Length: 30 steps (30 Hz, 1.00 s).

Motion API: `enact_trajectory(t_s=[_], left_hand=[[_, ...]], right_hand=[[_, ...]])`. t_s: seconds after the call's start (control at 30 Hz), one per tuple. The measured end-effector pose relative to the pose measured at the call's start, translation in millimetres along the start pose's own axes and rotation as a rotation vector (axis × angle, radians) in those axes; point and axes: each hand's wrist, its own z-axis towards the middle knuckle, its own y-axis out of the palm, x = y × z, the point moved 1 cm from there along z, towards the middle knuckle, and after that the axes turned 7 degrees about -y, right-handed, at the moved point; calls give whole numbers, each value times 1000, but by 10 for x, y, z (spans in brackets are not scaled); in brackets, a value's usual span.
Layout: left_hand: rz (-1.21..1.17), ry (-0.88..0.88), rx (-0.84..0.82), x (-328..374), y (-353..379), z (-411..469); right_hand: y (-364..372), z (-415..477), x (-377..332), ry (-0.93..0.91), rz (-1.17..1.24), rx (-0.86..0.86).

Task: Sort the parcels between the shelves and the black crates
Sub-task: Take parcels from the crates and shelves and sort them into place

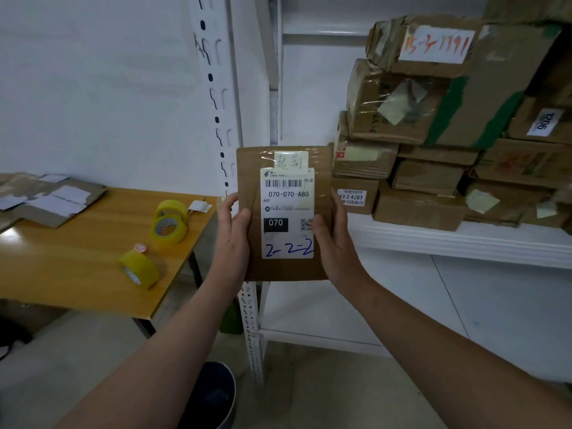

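Both the left grip (232, 230) and the right grip (331, 239) are pinching a flat brown parcel (286, 269) by its side edges, holding it upright in the air just before the shelf (448, 239). It could be slipping downward if either thumb loosens. Its white label (288, 193) is showing 070 and a handwritten 2-2-2.

parcel (286, 269) is showing matt brown cardboard, with a white paper label (288, 209) sitting under glossy clear tape (268, 156). desk (93, 258) is reading as smooth wood-grain, catching glare. tape rolls (168, 227) are looking glossy yellow plastic. shelf (448, 239) is looking smooth white-painted metal. stacked boxes (427, 178) are showing rough, creased cardboard.
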Motion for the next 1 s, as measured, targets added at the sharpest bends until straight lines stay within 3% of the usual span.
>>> enact_trajectory(t_s=[0.63, 1.0], left_hand=[[24, 3, 42, 37, 188, -511], [53, -44, -138, -8, 107, -675]], right_hand=[[-235, -369, -218, 9, 30, -14], [-106, -738, -341, 85, 35, 123]])
